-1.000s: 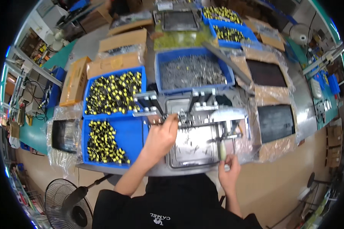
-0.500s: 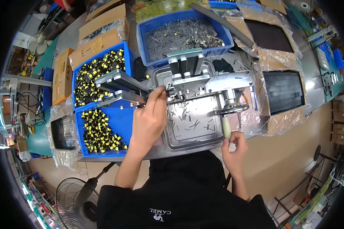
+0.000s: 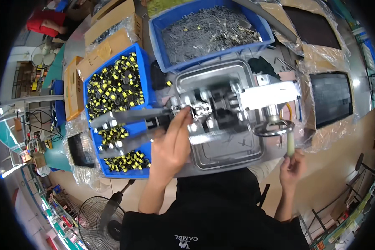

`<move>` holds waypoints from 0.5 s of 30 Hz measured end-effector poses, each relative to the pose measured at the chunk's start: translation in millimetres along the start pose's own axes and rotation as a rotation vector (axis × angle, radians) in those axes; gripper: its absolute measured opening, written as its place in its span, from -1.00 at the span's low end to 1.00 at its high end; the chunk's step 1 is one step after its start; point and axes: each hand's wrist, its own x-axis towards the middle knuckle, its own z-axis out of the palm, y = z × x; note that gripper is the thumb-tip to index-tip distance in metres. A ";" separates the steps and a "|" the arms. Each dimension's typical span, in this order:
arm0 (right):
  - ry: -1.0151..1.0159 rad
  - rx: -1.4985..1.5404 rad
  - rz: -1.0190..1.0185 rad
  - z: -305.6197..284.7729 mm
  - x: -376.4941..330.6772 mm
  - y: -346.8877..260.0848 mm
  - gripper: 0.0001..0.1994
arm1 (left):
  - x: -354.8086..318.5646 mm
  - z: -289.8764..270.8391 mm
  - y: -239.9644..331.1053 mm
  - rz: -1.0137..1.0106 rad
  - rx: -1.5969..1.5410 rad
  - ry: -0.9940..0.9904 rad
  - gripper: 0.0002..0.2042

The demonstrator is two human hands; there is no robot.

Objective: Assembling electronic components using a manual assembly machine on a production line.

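Note:
My left hand [image 3: 170, 146] is closed at the middle of a metal bench fixture [image 3: 266, 96]. Its thumb and forefinger are pinched together against the clamping part, and whatever lies between them is hidden. My right hand [image 3: 293, 167] grips the pale green handle [image 3: 290, 145] of the fixture's handwheel [image 3: 273, 128]. Long bars [image 3: 131, 116] stick out from the fixture to the left, blurred. Under it lies a steel tray [image 3: 254, 156] with thin dark metal pieces in it.
Left of the fixture, blue bins [image 3: 146, 79] hold many small black-and-yellow parts. Behind it stands a blue tub [image 3: 164, 62] of grey metal pieces. Plastic-lined cartons [image 3: 330, 127] stand at the right. A fan [image 3: 100, 221] is at lower left; a person in red [image 3: 46, 23] is far left.
The fixture's middle block has turned: its upright posts are no longer standing and it is blurred. My right hand stays on the handle. The whole view has shifted, moving things rightward.

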 end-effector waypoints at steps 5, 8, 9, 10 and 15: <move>-0.029 0.048 0.090 -2.2 -7.5 6.4 -0.79 | -7.1 -5.6 6.0 -0.118 -0.062 -0.109 -0.81; -0.024 0.053 0.133 -1.9 -12.2 12.2 -0.82 | 1.1 -16.3 10.1 -0.164 -0.075 -0.156 -0.79; -0.026 0.053 0.136 -0.9 -14.0 12.5 -0.82 | 1.0 -16.1 8.7 -0.165 -0.076 -0.160 -0.79; -0.015 0.072 0.158 0.5 -11.5 9.6 -0.82 | 3.2 -15.6 6.0 -0.089 0.019 -0.125 -0.80; -0.029 -0.009 0.306 8.7 -8.4 -1.2 -0.81 | 1.8 -13.3 2.0 -0.063 0.012 -0.122 -0.83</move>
